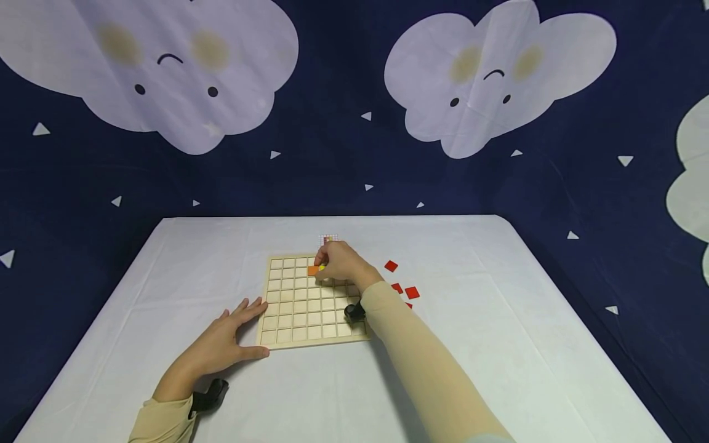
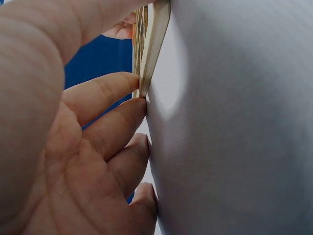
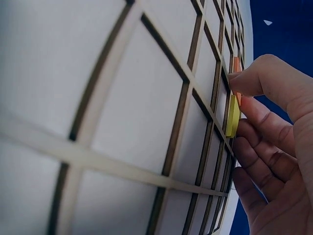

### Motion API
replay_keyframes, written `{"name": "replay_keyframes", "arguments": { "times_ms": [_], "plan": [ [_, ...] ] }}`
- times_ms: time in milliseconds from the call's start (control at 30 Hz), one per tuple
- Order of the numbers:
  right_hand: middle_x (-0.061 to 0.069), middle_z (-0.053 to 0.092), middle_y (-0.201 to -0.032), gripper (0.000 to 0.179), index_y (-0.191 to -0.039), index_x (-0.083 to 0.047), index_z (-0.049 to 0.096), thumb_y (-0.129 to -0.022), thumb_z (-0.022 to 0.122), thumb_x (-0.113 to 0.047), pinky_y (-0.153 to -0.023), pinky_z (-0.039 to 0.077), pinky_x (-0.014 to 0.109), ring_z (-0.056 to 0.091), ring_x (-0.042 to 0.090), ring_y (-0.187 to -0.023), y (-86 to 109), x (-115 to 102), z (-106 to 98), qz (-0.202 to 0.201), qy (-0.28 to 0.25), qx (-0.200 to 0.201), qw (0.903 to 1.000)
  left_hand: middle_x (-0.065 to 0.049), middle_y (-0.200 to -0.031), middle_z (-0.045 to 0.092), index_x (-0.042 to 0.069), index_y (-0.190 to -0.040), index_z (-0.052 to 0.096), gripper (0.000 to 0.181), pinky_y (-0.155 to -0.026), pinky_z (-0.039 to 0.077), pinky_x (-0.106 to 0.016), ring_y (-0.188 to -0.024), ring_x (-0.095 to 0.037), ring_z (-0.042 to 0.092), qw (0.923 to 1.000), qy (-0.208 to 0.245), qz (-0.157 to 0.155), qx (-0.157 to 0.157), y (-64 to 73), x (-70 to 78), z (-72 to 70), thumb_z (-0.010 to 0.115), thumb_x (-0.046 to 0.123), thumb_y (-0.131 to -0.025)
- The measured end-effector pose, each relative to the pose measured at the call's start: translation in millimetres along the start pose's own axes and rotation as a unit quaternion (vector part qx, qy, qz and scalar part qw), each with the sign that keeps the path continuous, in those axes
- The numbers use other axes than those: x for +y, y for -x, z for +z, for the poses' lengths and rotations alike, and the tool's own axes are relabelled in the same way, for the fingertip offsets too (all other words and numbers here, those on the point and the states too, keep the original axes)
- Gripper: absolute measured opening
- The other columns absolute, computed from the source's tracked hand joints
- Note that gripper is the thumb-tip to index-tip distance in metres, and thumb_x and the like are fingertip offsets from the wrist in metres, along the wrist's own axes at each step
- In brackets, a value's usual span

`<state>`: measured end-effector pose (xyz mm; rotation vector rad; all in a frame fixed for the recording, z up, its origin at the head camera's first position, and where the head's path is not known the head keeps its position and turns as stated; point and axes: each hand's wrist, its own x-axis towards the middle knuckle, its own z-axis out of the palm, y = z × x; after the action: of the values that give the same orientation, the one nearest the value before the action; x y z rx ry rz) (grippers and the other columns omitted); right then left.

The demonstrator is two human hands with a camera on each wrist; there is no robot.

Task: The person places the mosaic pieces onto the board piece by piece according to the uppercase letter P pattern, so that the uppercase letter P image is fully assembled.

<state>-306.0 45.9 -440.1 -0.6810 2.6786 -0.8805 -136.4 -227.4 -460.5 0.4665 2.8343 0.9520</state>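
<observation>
1. My right hand point(image 1: 344, 264): thumb and fingers bent in, nearly closed, pinching one yellow tile point(image 3: 233, 117); the other fingers curl loosely behind it.
2. My left hand point(image 1: 227, 341): fingers spread, gripping nothing; fingertips touch the board's left edge, thumb at its near left corner.
3. Yellow, one: thin, plain, bright, straight-edged. At the far part of the board, just beside the orange; whether it sits fully in a cell, I cannot tell.
4. Orange tile point(image 1: 312, 271), one: plain, flat-coloured, on the board left of the yellow, near the far edge.
5. Board point(image 1: 299, 320), one: pale wood, raised grid lines, square cells. My right arm covers part, so full cell count uncertain.
6. Red tiles point(image 1: 412, 292), four visible: right of the board, scattered at angles, two partly behind my sleeve.
7. Card point(image 1: 328, 237), one: small printed grid, beyond the far edge, partly hidden by my right hand.
8. All on a white cloth point(image 1: 498, 344).
</observation>
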Motion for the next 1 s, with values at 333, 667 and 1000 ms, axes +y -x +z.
{"name": "replay_keyframes", "arguments": {
  "times_ms": [333,667,1000],
  "plan": [
    [0.002,0.076,-0.105,0.022,-0.106,-0.01,0.076,-0.087,0.088,-0.013,-0.091,0.06,0.03,0.068,0.014,-0.095,0.4,1,-1,-0.01,-0.01,-0.011,0.9998,-0.022,-0.169,0.042,0.003,-0.157,0.053,0.099,-0.125,0.02,-0.08,-0.159,-0.053,0.029,1.0,0.002,0.001,-0.002,0.3,-0.5,-0.1,0.096,0.04,-0.076],
    [0.006,0.078,-0.114,0.022,-0.111,-0.007,0.075,-0.092,0.084,-0.012,-0.1,0.06,0.03,0.072,0.018,-0.107,5.2,9,-20,-0.039,-0.033,-0.028,0.9983,-0.022,-0.168,0.043,0.003,-0.157,0.053,0.099,-0.125,0.02,-0.08,-0.159,-0.053,0.03,1.0,-0.001,0.003,0.001,0.2,0.2,0.4,0.097,0.04,-0.076],
    [0.006,0.077,-0.125,0.025,-0.119,-0.008,0.076,-0.095,0.08,-0.015,-0.115,0.054,0.046,0.066,0.028,-0.126,18.8,32,-60,-0.016,-0.002,0.011,0.9998,-0.021,-0.168,0.043,0.004,-0.158,0.053,0.099,-0.126,0.02,-0.079,-0.16,-0.053,0.029,1.0,0.005,0.002,-0.002,0.4,0.4,0.2,0.096,0.04,-0.077]
  ]
}}
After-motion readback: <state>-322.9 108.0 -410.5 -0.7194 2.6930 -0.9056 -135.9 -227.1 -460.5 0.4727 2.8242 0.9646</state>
